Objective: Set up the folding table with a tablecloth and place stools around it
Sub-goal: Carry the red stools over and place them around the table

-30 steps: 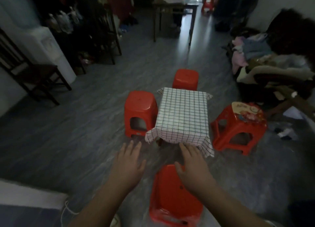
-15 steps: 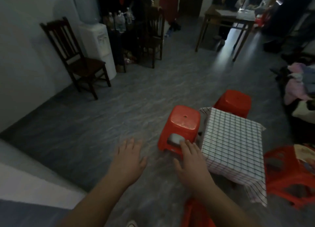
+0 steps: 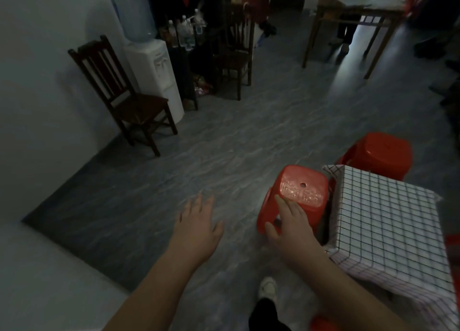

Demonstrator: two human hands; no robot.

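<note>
The checked tablecloth (image 3: 388,218) is on: it covers the top and hangs down the sides (the folding table itself is hidden under it, so I go by the shape). The near stool (image 3: 302,194) stands just beside the table's left side, and the far stool (image 3: 378,156) sits at its far end. A red sliver (image 3: 454,246) at the right edge and a red patch (image 3: 321,324) at the bottom edge may be more stools, but both are too cut off to say. I judge the task nearly finished. At most, a stool may need a nudge to sit squarer.

My left hand (image 3: 196,228) hangs over the bare floor (image 3: 224,144), fingers straight and spread, holding nothing. My right hand (image 3: 291,231) is just as flat and empty, its fingers lying across the near stool's closest corner. I cannot tell whether they touch it.

As for containers, a large water bottle (image 3: 134,10) sits upended on the white dispenser (image 3: 154,64) by the wall, and the dim light hides how full it is. Several small bottles (image 3: 186,32) stand on the dark shelf beside it, their contents unreadable.
</note>
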